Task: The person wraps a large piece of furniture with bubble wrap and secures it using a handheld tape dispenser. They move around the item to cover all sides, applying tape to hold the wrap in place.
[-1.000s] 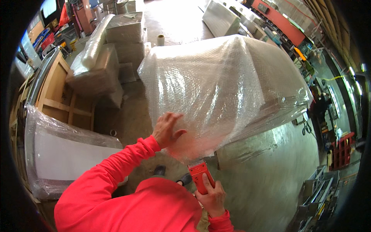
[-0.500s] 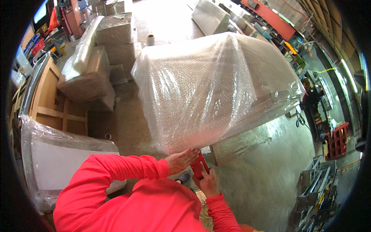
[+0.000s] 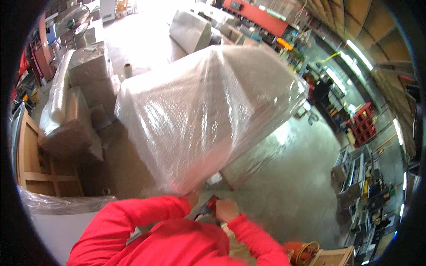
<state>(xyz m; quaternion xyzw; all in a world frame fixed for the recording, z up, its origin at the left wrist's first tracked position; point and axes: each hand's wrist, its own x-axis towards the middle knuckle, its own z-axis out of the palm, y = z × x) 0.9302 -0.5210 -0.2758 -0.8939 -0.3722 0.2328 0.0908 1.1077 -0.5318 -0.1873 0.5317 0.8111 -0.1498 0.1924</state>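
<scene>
Right hand [image 3: 227,210]: grip closed around red handheld tool [image 3: 212,203], tool just below bubble wrap's near lower corner. Left hand [image 3: 194,199] at that corner, mostly behind own sleeve; can't tell if grip is wide or narrow. Bubble wrap [image 3: 186,117] drapes over bulky load [image 3: 266,73], front side hanging toward person. Bubble-wrap roll [image 3: 59,95] lies on wrapped boxes [image 3: 66,126], left. Small roll [image 3: 128,70] upright on floor beyond load.
</scene>
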